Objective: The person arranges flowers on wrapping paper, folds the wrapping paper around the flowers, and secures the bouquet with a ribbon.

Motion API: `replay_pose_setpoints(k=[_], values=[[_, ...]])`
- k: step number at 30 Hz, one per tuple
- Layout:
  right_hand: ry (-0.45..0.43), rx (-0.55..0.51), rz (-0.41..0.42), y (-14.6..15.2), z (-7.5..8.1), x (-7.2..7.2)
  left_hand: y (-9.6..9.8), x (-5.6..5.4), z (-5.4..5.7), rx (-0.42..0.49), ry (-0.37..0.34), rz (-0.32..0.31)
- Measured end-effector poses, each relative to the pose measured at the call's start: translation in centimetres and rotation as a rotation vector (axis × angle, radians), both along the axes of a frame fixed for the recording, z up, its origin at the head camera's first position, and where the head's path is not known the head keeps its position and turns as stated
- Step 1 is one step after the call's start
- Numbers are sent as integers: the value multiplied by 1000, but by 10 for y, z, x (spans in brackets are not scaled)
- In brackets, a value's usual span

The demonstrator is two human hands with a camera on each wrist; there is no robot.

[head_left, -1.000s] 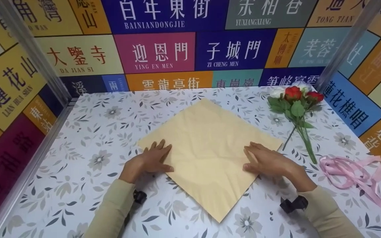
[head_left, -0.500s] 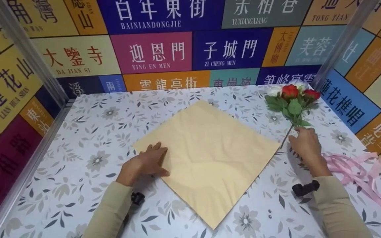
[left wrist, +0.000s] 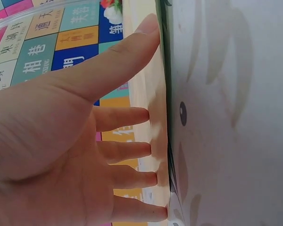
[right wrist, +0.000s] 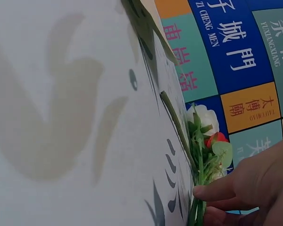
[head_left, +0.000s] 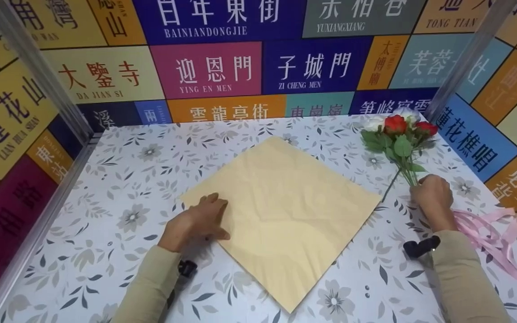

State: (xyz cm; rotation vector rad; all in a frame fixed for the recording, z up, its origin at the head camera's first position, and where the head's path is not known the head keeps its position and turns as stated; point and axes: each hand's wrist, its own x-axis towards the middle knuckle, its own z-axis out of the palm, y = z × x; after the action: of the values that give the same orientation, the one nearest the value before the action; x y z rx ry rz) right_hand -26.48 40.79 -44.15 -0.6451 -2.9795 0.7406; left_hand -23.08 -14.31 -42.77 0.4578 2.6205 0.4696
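A tan sheet of wrapping paper (head_left: 281, 215) lies on the table like a diamond, one corner toward me. On its left corner rests my left hand (head_left: 198, 222), fingers spread and fingertips touching the paper; the left wrist view shows this hand (left wrist: 75, 141) with straight fingers. A bunch of red and white artificial roses (head_left: 397, 128) lies at the back right. My right hand (head_left: 433, 197) holds its green stems, thumb and fingers around them in the right wrist view, where the stems (right wrist: 198, 207) pass between the fingertips. One darker stem (head_left: 391, 184) sticks out toward the paper's right corner.
A loose pink ribbon (head_left: 492, 237) lies in loops on the right, close to my right forearm. The table (head_left: 119, 188) has a floral cover. Printed sign panels (head_left: 213, 67) form walls at the back and both sides.
My right hand has left the paper's right side and moved right to the roses, now holding their stems. The left hand stays on the paper, which has shifted slightly in view.
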Motion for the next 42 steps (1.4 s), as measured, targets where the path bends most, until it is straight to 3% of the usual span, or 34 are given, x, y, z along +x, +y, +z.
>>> replay_pose_setpoints(k=[12,19,25,35,42], values=[[-148,-136,-101,9,3,-5,-1,1,0,10,-11,10],[-81,-209,-165,9,3,-4,-2,2,-1,9,4,0],[-53,-239,-141,11,9,-4,-3,3,-2,2,7,-8],[-153,-616,-97,11,22,-5,0,2,1,-14,2,-9],[-51,-725,-185,5,28,-10,0,2,2,-3,-13,4]])
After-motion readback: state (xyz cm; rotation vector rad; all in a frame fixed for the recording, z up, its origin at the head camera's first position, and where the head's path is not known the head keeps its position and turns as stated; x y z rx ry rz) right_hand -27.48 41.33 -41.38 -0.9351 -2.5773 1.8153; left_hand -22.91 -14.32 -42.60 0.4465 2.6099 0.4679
